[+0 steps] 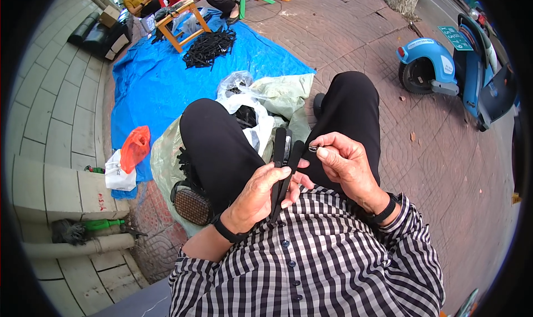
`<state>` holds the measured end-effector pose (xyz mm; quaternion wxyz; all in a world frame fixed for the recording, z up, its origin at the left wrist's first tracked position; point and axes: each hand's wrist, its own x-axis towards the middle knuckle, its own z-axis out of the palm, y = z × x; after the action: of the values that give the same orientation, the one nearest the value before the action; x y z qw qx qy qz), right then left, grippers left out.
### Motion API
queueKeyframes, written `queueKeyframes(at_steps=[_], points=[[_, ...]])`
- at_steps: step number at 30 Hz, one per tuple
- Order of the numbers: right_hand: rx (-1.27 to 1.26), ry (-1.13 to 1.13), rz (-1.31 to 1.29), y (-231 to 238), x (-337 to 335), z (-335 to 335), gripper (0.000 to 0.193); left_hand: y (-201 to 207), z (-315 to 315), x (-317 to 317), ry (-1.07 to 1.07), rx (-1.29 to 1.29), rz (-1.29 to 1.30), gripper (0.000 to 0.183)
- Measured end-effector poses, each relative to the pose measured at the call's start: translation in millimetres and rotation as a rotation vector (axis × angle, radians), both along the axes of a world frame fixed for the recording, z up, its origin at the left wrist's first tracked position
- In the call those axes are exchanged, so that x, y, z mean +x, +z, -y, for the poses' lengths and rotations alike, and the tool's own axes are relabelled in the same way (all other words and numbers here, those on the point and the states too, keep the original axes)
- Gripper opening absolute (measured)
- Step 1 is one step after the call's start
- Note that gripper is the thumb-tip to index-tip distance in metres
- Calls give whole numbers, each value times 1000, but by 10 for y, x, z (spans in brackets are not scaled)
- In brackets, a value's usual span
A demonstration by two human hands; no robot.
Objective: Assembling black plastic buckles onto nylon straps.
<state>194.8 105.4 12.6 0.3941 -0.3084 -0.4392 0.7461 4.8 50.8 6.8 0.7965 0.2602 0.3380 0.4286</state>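
Observation:
My left hand (pixel 256 197) is closed around a few long, narrow black plastic pieces (pixel 281 145), which stand upright above my lap. A shiny strip shows along one of them; their exact kind I cannot tell. Close by on the right, my right hand (pixel 351 170) pinches a small shiny metal piece (pixel 313 148) between thumb and forefinger, apart from the black pieces. Beyond my hands, between my knees, a white plastic bag (pixel 261 132) holds more black pieces (pixel 245 117).
A pale green sack (pixel 286 92) lies on a blue tarp (pixel 150 86). Farther off are a pile of black strips (pixel 210 47), a wooden stool (pixel 180 25) and seated people. An orange bag (pixel 135 148) lies by the left wall; a blue scooter (pixel 444 64) stands at right.

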Motion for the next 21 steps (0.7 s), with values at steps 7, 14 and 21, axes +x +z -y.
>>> queueKeyframes(at_steps=[7,14,21], points=[[-85,10,-92,4,26,-15,16,113,53,52,7,-42,-129,36],[-170,98,-115,-27,26,-13,17,77,53,45,23,15,-290,32],[-248,121,-146,-13,37,-18,17,7,62,15,101,105,-380,24]])
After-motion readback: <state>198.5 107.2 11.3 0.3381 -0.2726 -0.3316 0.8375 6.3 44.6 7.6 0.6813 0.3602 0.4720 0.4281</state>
